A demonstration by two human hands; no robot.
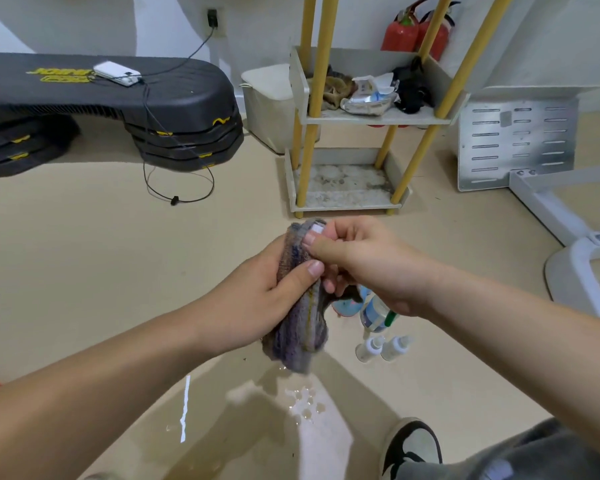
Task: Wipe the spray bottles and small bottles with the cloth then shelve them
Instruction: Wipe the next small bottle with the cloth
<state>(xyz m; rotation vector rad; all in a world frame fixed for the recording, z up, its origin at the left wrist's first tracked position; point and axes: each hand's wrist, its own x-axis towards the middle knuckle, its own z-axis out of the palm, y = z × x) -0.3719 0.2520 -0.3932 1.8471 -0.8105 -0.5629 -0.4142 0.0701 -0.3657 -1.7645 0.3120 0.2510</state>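
Cloth (298,334) vertical in left hand (257,299)

Cloth: grey-purple striped terry cloth (298,327), rough and nappy, inside the grip.
Tip: small white plastic tip (315,231), smooth, atop the grip.
Bottles: small clear plastic bottles (369,349), glossy, below-right of the grip.
Floor: beige floor (118,271), smooth, glossy, wet under the grip.

Whatever's bundled in the cloth (297,327) is basically swallowed, only a white bit (316,230) poking out at its top, and just right of the cloth the right grip (368,265) covers the top of the spray bottle (374,313), while some blue thing (347,307) behind the cloth's edge is too hidden to make out.
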